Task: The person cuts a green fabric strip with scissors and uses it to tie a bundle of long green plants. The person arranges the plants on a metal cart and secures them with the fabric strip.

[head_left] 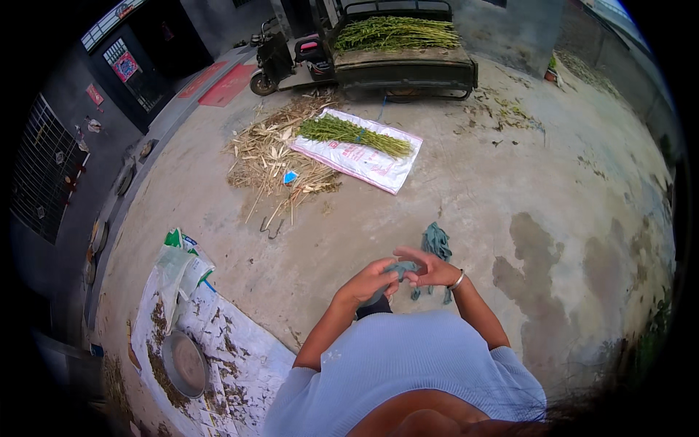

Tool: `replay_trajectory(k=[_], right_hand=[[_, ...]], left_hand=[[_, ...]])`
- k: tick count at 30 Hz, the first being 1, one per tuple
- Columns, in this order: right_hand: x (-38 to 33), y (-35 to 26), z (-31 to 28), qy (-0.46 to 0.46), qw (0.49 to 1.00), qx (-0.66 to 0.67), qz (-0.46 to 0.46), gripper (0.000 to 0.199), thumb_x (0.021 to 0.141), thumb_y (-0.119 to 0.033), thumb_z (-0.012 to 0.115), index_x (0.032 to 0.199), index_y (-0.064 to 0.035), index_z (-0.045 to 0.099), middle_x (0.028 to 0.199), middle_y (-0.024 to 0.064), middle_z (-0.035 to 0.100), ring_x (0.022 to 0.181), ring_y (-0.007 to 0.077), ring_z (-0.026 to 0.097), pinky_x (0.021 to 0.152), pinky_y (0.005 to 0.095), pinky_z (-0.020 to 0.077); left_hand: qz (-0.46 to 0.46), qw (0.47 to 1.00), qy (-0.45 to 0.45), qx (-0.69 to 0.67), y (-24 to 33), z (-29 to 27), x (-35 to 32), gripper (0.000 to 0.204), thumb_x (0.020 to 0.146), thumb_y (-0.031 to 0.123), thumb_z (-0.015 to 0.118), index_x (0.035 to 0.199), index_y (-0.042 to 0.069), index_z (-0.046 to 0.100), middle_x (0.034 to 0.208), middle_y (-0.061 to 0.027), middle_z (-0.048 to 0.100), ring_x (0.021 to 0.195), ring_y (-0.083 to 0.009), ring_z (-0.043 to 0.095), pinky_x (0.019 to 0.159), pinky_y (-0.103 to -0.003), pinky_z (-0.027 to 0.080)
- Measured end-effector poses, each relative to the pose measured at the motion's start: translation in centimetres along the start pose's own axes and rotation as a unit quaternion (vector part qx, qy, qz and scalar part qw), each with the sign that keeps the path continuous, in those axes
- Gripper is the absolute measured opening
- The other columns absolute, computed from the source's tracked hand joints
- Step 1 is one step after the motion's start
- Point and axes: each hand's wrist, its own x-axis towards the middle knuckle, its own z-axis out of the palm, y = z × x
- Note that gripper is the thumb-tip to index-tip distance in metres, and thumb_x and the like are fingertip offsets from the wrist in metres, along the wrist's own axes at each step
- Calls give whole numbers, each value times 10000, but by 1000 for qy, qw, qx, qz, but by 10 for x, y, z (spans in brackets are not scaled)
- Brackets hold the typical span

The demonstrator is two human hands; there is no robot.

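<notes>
Okay, so the main thing is a limp strip of grey-green cloth (401, 268), wrinkled and kinda stretchy-looking, held up in front of a ribbed pale-blue top (408, 349). Left hand (370, 282) is curled closed around it, thumb and fingers pinching. Right hand (437, 271), silvery bangle (457, 280) on the wrist, makes a loose half-open C with its thumb at the cloth; can't tell if it's actually gripping. Just beyond that hand, a crumpled heap of matching cloth strips (437, 240) lies on rough, stained concrete (349, 233). Further out, a bundle of slim green stalks (353, 134) rests on a white woven sack (380, 167), next to papery, brittle dry stalks (262, 149). Over on the left, a round, shallow metal basin (187, 364) sits on a pale sheet (251, 342) littered with dark plant bits.
</notes>
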Motion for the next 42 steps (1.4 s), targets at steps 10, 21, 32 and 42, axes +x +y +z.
replay_trajectory(k=[10,21,32,42], right_hand=[[86,-27,-164,222,971,43,76,175,906,-103,458,745,-47,498,572,-24,396,534,87,429,503,221,343],[101,-61,-318,505,854,126,1,267,908,-274,499,717,-97,439,526,-23,343,458,114,399,429,233,324],[14,-81,-512,695,698,153,-83,329,884,-337,525,663,-131,394,499,-13,354,469,135,456,382,237,343],[-17,-75,-560,745,653,120,-60,285,880,-328,524,693,-127,446,492,2,409,450,151,494,359,231,344]], left_hand=[[-91,990,-27,106,89,-162,159,141,892,158,514,954,31,530,597,21,437,488,-28,339,413,-179,226],[-149,978,-11,148,143,-265,230,179,890,201,522,807,48,563,523,59,347,448,-35,266,419,-202,185],[-130,971,107,170,192,-285,239,257,892,261,521,698,97,481,553,73,334,469,-31,267,424,-193,185],[-80,964,186,175,186,-304,214,266,882,226,535,667,101,441,543,53,349,455,-39,270,416,-203,194]])
